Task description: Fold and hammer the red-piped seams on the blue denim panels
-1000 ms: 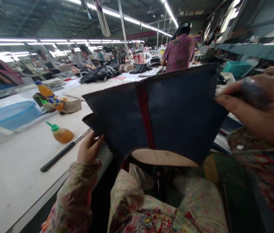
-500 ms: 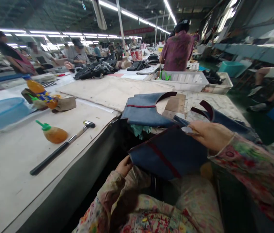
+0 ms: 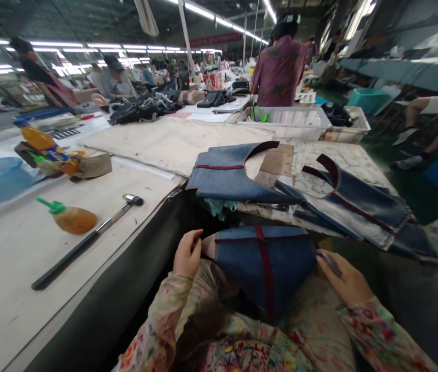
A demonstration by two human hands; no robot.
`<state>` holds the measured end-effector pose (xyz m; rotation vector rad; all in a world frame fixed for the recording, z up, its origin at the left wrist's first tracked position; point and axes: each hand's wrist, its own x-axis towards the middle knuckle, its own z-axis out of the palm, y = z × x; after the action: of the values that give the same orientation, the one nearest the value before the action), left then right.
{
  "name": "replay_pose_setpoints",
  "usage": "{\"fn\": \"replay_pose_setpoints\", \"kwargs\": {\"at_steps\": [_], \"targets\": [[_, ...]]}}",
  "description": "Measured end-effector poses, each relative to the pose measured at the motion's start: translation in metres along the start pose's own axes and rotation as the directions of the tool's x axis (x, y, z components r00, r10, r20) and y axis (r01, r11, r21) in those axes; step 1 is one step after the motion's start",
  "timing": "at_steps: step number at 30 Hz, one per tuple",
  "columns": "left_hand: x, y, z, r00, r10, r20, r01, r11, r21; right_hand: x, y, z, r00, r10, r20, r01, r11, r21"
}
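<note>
Feed: blue red-striped panel (image 3: 242, 261) just squared up between both hands, right of hammer (image 3: 87, 242) | left hand (image 3: 188, 257) pinching beige end, right hand (image 3: 348, 276) pinching opposite edge | grey thing (image 3: 331, 262) there unclear | I'd judge work steadied

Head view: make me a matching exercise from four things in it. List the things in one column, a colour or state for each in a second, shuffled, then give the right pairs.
Column 1
1. Hammer
2. Held blue panel
3. Squat squeeze bottle
4. Drink bottle

Column 2
A. Blue-capped, orange inside
B. Crossed by dark red strips
C. Green-nozzled, lying close beside a tool
D. Black-handled, lying on the pale worktop

Right pairs: 1-D, 2-B, 3-C, 4-A
</note>
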<state>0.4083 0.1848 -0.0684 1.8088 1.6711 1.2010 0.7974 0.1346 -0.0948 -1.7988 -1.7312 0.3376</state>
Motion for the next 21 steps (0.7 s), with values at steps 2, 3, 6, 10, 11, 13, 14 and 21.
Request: {"fn": "replay_pose_setpoints", "kwargs": {"at_steps": [2, 3, 6, 10, 11, 13, 14, 21], "targets": [[-0.002, 0.033, 0.013, 0.981, 0.186, 0.052, -0.189, 0.981, 0.052, -0.012, -0.007, 0.001, 0.998, -0.039, -0.048, 0.038, 0.999, -0.012], [-0.004, 0.049, 0.023, 0.960, 0.264, 0.094, -0.270, 0.960, 0.067, -0.017, -0.010, 0.003, 0.997, -0.042, -0.062, 0.041, 0.999, -0.023], [-0.013, 0.090, 0.061, 0.872, 0.418, 0.257, -0.450, 0.889, 0.083, -0.027, -0.010, 0.010, 0.998, -0.033, -0.048, 0.030, 0.998, -0.055], [-0.019, 0.116, 0.105, 0.779, 0.481, 0.403, -0.566, 0.815, 0.122, -0.031, -0.006, 0.012, 0.998, -0.054, 0.030, 0.056, 0.996, -0.072], [-0.019, 0.118, 0.112, 0.768, 0.482, 0.422, -0.581, 0.801, 0.142, -0.031, -0.006, 0.011, 0.998, -0.058, 0.038, 0.061, 0.995, -0.076], [-0.020, 0.117, 0.122, 0.751, 0.483, 0.450, -0.609, 0.769, 0.192, -0.032, -0.007, 0.010, 0.997, -0.065, 0.034, 0.068, 0.994, -0.085], [-0.021, 0.115, 0.125, 0.744, 0.486, 0.459, -0.625, 0.750, 0.218, -0.032, -0.007, 0.010, 0.997, -0.068, 0.025, 0.070, 0.994, -0.088], [-0.030, 0.101, 0.126, 0.694, 0.550, 0.465, -0.714, 0.611, 0.342, -0.034, 0.000, 0.014, 0.992, -0.125, -0.003, 0.123, 0.986, -0.109]]}}
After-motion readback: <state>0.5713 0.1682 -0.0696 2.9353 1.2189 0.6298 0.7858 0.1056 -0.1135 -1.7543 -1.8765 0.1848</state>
